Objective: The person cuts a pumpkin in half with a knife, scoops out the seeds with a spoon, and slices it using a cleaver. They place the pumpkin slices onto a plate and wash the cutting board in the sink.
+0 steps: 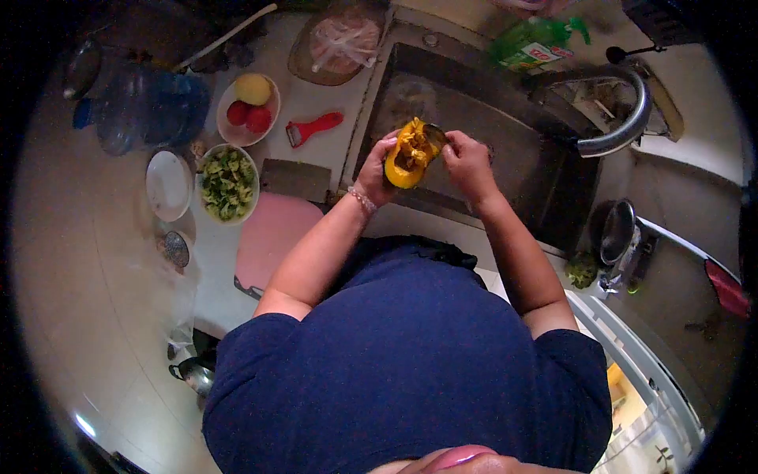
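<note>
A cut piece of pumpkin (406, 167), orange inside with stringy pulp and seeds in its hollow, is held over the near side of the sink. My left hand (374, 172) wraps around its left side, and a bracelet sits at that wrist. From the right, my right hand (470, 164) pinches a spoon (433, 137), whose dark, shiny bowl is at the pumpkin's upper right edge. The fingers partly hide its handle. Below both hands is the dark sink (505, 170).
Left of the sink lie a red peeler (314, 129), a pink cutting board (272, 233), a bowl of chopped greens (254, 189) and a bowl with round produce (275, 118). A curved faucet (639, 118) reaches over the sink's right side, near a green bottle (537, 49).
</note>
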The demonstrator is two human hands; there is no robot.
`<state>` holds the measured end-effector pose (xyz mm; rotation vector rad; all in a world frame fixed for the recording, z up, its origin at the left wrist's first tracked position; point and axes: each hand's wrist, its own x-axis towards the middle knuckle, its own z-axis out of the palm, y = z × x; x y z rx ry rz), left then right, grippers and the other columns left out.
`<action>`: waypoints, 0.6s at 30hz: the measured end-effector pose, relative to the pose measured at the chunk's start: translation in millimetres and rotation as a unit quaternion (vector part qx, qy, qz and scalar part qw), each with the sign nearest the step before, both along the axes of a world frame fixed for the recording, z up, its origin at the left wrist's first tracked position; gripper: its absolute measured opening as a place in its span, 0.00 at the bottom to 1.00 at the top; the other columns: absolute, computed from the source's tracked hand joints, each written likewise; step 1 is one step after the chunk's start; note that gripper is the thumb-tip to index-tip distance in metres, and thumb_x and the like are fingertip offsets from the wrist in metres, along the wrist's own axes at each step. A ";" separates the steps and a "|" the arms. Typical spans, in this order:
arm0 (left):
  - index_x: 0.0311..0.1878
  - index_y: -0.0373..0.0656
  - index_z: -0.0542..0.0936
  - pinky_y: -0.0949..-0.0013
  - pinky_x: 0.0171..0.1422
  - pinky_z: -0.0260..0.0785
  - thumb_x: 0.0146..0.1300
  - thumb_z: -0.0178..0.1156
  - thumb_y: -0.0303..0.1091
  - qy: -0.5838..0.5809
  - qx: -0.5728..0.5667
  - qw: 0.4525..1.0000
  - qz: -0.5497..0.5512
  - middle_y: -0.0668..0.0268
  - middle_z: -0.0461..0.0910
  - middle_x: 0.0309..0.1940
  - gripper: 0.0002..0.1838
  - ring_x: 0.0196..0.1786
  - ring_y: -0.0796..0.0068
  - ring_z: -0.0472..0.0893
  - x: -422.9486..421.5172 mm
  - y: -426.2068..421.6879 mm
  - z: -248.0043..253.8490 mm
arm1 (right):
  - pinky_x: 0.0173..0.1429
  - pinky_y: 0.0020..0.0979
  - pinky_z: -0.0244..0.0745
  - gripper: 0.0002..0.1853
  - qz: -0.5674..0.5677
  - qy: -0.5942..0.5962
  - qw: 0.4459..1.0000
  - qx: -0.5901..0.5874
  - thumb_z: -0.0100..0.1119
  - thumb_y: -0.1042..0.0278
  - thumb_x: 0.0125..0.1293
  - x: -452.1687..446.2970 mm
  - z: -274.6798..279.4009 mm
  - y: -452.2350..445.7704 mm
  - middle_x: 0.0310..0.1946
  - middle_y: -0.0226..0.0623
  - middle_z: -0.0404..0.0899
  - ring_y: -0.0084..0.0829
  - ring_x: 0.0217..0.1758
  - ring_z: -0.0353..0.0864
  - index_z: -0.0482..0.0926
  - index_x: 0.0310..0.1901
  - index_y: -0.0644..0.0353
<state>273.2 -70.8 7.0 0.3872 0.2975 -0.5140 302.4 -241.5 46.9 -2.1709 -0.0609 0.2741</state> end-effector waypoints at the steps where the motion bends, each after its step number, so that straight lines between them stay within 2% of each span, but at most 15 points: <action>1: 0.58 0.45 0.65 0.63 0.56 0.70 0.62 0.48 0.42 -0.001 -0.005 1.000 -0.001 0.62 0.73 0.50 0.22 0.51 0.68 0.75 0.1 -0.5 0.3 | 0.35 0.39 0.73 0.08 0.021 -0.013 1.000 -0.005 0.51 0.72 0.59 -0.1 -1.8 1.4 0.27 0.51 0.78 0.48 0.32 0.80 0.75 0.38 0.66; 4: 0.60 0.45 0.63 0.59 0.55 0.71 0.61 0.49 0.42 0.001 0.054 0.998 0.017 0.60 0.72 0.51 0.24 0.52 0.65 0.75 -3.1 -2.9 -13.7 | 0.34 0.38 0.74 0.08 0.082 -0.056 0.985 -0.140 0.49 0.75 0.59 -0.6 -1.7 3.2 0.28 0.49 0.79 0.45 0.32 0.81 0.75 0.39 0.63; 7: 0.60 0.45 0.61 0.62 0.55 0.71 0.61 0.51 0.41 -0.008 0.120 0.992 0.044 0.61 0.71 0.51 0.25 0.52 0.67 0.75 -6.0 -7.2 -19.3 | 0.39 0.44 0.73 0.07 0.114 -0.012 0.959 -0.258 0.48 0.75 0.58 -1.0 11.6 15.1 0.30 0.54 0.77 0.52 0.36 0.78 0.74 0.37 0.64; 10: 0.59 0.45 0.61 0.63 0.54 0.71 0.61 0.52 0.41 -0.010 0.143 0.989 0.033 0.61 0.71 0.50 0.25 0.51 0.68 0.75 -6.3 -6.8 -11.8 | 0.39 0.45 0.73 0.06 0.149 -0.010 0.952 -0.267 0.47 0.75 0.59 0.1 15.9 18.4 0.29 0.54 0.78 0.51 0.36 0.78 0.73 0.36 0.65; 13: 0.60 0.45 0.60 0.63 0.51 0.71 0.60 0.52 0.41 0.010 0.157 0.988 0.010 0.60 0.69 0.50 0.26 0.49 0.66 0.74 -5.2 -3.5 -20.5 | 0.38 0.43 0.76 0.07 0.187 -0.013 0.949 -0.252 0.55 0.70 0.54 2.1 5.2 12.5 0.30 0.47 0.80 0.48 0.35 0.80 0.75 0.36 0.60; 16: 0.60 0.44 0.60 0.63 0.51 0.71 0.59 0.52 0.41 0.045 0.158 0.986 -0.028 0.59 0.69 0.51 0.26 0.49 0.66 0.74 -1.0 2.2 -19.6 | 0.39 0.43 0.76 0.08 0.219 0.024 0.962 -0.160 0.56 0.70 0.54 10.4 -0.6 8.6 0.31 0.47 0.80 0.48 0.36 0.80 0.75 0.36 0.60; 18: 0.58 0.43 0.63 0.63 0.51 0.72 0.60 0.51 0.42 0.061 0.173 0.982 -0.045 0.60 0.71 0.49 0.24 0.48 0.66 0.75 1.6 3.5 -13.5 | 0.40 0.42 0.76 0.07 0.211 0.073 0.964 -0.146 0.56 0.71 0.53 13.7 -7.4 8.6 0.31 0.48 0.80 0.48 0.36 0.80 0.76 0.35 0.61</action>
